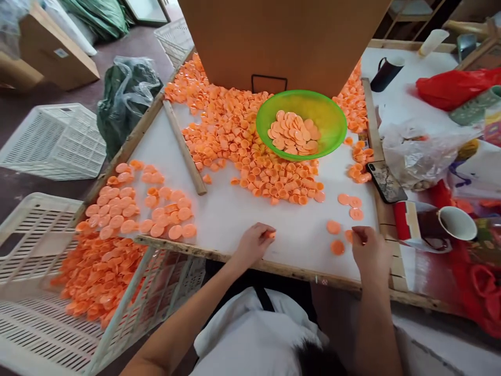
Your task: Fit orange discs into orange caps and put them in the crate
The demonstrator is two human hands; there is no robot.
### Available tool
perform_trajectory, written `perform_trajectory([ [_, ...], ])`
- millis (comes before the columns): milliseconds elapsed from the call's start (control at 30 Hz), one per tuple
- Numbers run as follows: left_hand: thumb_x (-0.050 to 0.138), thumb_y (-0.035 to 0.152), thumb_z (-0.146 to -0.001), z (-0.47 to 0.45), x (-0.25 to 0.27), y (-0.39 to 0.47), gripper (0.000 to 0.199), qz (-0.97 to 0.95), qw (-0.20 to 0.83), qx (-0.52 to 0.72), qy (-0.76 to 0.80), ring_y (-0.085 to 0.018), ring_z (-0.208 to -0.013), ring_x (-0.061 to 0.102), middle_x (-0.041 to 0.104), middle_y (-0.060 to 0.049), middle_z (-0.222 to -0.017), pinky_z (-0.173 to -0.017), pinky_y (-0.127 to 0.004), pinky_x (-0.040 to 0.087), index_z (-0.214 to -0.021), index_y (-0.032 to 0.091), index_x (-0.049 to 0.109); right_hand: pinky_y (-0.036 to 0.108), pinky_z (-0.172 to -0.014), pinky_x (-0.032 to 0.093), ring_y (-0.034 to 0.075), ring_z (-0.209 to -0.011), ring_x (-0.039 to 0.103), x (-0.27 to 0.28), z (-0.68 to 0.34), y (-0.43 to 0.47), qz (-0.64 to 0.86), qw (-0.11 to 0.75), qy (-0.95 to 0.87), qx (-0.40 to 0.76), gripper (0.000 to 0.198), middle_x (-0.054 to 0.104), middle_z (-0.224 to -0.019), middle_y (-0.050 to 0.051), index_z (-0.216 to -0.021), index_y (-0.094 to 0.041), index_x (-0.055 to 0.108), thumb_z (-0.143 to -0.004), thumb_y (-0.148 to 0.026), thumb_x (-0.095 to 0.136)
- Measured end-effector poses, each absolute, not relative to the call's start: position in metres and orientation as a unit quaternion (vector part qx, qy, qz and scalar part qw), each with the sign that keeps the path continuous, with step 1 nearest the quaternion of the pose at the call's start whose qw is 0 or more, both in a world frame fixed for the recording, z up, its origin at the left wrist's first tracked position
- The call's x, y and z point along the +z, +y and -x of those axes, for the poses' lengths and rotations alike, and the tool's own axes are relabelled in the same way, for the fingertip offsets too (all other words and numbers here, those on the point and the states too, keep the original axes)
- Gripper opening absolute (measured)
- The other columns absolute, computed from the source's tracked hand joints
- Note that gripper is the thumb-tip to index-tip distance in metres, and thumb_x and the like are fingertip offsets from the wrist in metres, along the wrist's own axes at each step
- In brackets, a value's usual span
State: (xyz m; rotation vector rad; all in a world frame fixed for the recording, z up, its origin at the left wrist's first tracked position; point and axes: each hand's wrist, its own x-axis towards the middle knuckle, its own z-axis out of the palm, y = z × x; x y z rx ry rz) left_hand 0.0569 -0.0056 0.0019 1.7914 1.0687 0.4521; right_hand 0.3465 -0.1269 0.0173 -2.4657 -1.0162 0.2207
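Observation:
Over the front of the white tabletop, my left hand is closed around a small orange cap, mostly hidden by the fingers. My right hand is at the front right, its fingers pinched at the edge of a flat orange disc. Several loose discs lie just left of and beyond that hand. Farther back, a green bowl containing flat discs rests on a large heap of orange cup-shaped caps. More orange pieces lie grouped at the table's left corner.
A cardboard box stands behind the bowl. A wooden strip crosses the left side of the table. Below left, a white crate holds many orange pieces. On the right are a phone, a mug and a dark cup.

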Motion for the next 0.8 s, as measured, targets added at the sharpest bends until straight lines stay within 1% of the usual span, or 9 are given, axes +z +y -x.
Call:
perform_trajectory([
  [133,0.064,0.020,-0.077,-0.063,0.005,-0.015,0.020,-0.795,0.362,0.183,0.452,-0.020,-0.104,0.051,0.060,-0.006,-0.105,-0.096,-0.039,0.041,-0.097,0.022,0.066,0.032,-0.062,0.043,0.018,-0.066,0.057,0.025,-0.341,-0.124,0.883,0.317,-0.331,0.103,0.030,0.066,-0.080,0.009,-0.090,-0.015,0.066,-0.076,-0.039,0.054],
  [267,0.061,0.025,-0.081,-0.050,0.005,-0.012,0.019,-0.792,0.320,0.172,0.491,-0.021,-0.100,0.050,0.056,-0.006,-0.104,-0.094,-0.038,0.043,-0.098,0.023,0.069,0.028,-0.057,0.048,0.016,-0.065,0.059,0.023,-0.297,-0.107,0.793,0.417,-0.340,0.285,0.036,0.066,-0.083,0.007,-0.096,-0.018,0.062,-0.074,-0.046,0.060],
  [333,0.061,0.026,-0.080,-0.044,0.007,-0.012,0.020,-0.789,0.315,0.175,0.498,-0.021,-0.100,0.049,0.055,-0.006,-0.103,-0.093,-0.037,0.043,-0.099,0.024,0.068,0.028,-0.055,0.050,0.015,-0.064,0.059,0.019,-0.270,-0.098,0.742,0.437,-0.341,0.378,0.039,0.065,-0.083,0.006,-0.097,-0.018,0.060,-0.073,-0.049,0.061],
  [433,0.061,0.028,-0.081,-0.037,0.012,-0.016,0.031,-0.763,0.321,0.207,0.521,-0.021,-0.101,0.051,0.055,-0.007,-0.105,-0.091,-0.036,0.045,-0.111,0.023,0.063,0.030,-0.056,0.053,0.014,-0.060,0.060,0.011,-0.242,-0.089,0.703,0.453,-0.327,0.441,0.040,0.064,-0.082,0.006,-0.094,-0.017,0.059,-0.073,-0.051,0.063],
  [500,0.058,0.032,-0.083,-0.037,0.018,-0.019,0.032,-0.722,0.374,0.231,0.535,-0.018,-0.091,0.055,0.058,-0.007,-0.102,-0.082,-0.032,0.048,-0.113,0.022,0.061,0.031,-0.057,0.054,0.014,-0.060,0.060,0.009,-0.232,-0.087,0.689,0.460,-0.322,0.458,0.039,0.064,-0.083,0.006,-0.092,-0.017,0.059,-0.072,-0.051,0.064],
  [567,0.051,0.039,-0.086,-0.039,0.023,-0.022,0.031,-0.658,0.488,0.222,0.529,-0.013,-0.073,0.056,0.061,-0.005,-0.089,-0.068,-0.026,0.049,-0.105,0.018,0.062,0.032,-0.062,0.055,0.015,-0.062,0.062,0.010,-0.224,-0.088,0.673,0.473,-0.334,0.461,0.034,0.064,-0.081,0.005,-0.089,-0.018,0.059,-0.074,-0.048,0.065],
  [633,0.046,0.045,-0.087,-0.043,0.028,-0.026,0.037,-0.576,0.613,0.191,0.506,-0.010,-0.058,0.054,0.061,-0.003,-0.075,-0.057,-0.022,0.047,-0.097,0.014,0.063,0.034,-0.069,0.054,0.016,-0.070,0.063,0.014,-0.218,-0.088,0.651,0.493,-0.371,0.442,0.026,0.064,-0.081,0.004,-0.086,-0.019,0.059,-0.076,-0.043,0.064],
  [700,0.051,0.047,-0.084,-0.046,0.031,-0.030,0.039,-0.504,0.693,0.184,0.482,-0.009,-0.056,0.056,0.062,-0.003,-0.072,-0.054,-0.021,0.047,-0.094,0.011,0.062,0.035,-0.076,0.053,0.019,-0.083,0.062,0.018,-0.211,-0.090,0.622,0.503,-0.427,0.421,0.019,0.064,-0.087,0.005,-0.081,-0.021,0.061,-0.077,-0.039,0.063],
  [800,0.065,0.041,-0.074,-0.042,0.031,-0.037,0.036,-0.464,0.719,0.216,0.470,-0.010,-0.063,0.060,0.065,-0.004,-0.078,-0.062,-0.022,0.050,-0.093,0.011,0.061,0.036,-0.083,0.052,0.021,-0.097,0.060,0.022,-0.203,-0.095,0.574,0.490,-0.464,0.463,0.016,0.063,-0.099,0.006,-0.081,-0.022,0.063,-0.077,-0.038,0.062],
])
